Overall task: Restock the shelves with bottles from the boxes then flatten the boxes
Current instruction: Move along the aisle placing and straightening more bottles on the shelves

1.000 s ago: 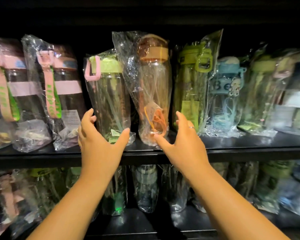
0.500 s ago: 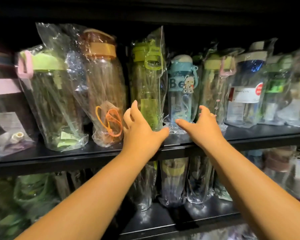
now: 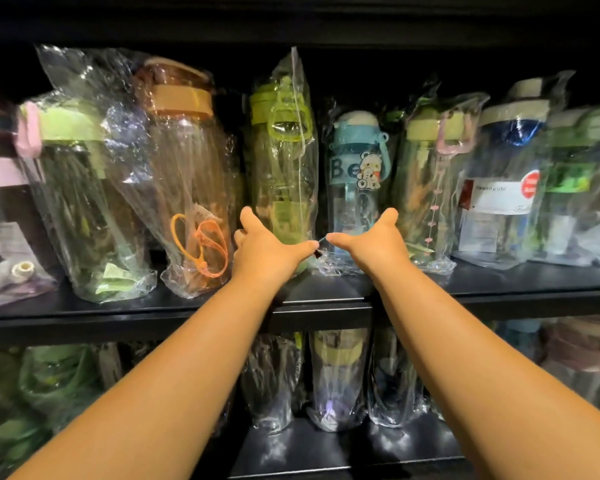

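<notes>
Plastic-wrapped bottles stand in a row on the black upper shelf [image 3: 326, 299]. My left hand [image 3: 267, 252] is spread against the base of the tall green bottle [image 3: 281, 168], fingers on its left side and thumb pointing right. My right hand [image 3: 373, 242] is spread against the base of the small blue bear bottle [image 3: 355, 181], thumb pointing left and fingers on its right. The two thumb tips almost meet between the bottles. Neither bottle is lifted.
Left of my hands stand an orange bottle [image 3: 187, 174] and a green-lidded bottle with a pink loop [image 3: 80, 202]. To the right are a pink-handled bottle [image 3: 430, 188] and a blue-lidded bottle [image 3: 503, 188]. More wrapped bottles fill the lower shelf [image 3: 343, 455].
My view and both hands have shifted right along the shelf, from the green-lidded and orange bottles to the tall green and blue bear bottles. My thumbs have come closer together.
</notes>
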### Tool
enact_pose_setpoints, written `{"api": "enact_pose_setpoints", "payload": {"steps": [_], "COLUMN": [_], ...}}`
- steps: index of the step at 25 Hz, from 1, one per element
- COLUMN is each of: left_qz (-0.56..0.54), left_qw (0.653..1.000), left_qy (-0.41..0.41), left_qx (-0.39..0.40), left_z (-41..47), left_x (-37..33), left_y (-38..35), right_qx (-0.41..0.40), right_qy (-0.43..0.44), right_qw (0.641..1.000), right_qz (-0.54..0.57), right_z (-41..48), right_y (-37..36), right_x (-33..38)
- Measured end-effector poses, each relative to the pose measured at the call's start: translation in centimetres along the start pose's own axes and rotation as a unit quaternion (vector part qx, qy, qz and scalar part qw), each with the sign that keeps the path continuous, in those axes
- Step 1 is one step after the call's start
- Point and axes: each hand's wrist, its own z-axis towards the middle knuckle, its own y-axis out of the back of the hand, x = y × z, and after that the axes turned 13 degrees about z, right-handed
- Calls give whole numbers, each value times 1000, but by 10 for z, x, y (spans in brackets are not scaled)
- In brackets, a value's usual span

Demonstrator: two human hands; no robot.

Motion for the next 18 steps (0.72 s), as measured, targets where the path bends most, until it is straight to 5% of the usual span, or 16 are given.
{"api": "enact_pose_setpoints", "payload": {"steps": [18], "left_qz": [-2], "left_qw": [1000], "left_qy": [2], "left_qx": [-18], "left_z": [-2], "left_x": [-1], "left_y": [0], "right_qx": [7], "right_qy": [121], "right_qw": [992], "right_qz": [-43], "right_z": [-30], "right_y": [33], "right_x": [-21]}}
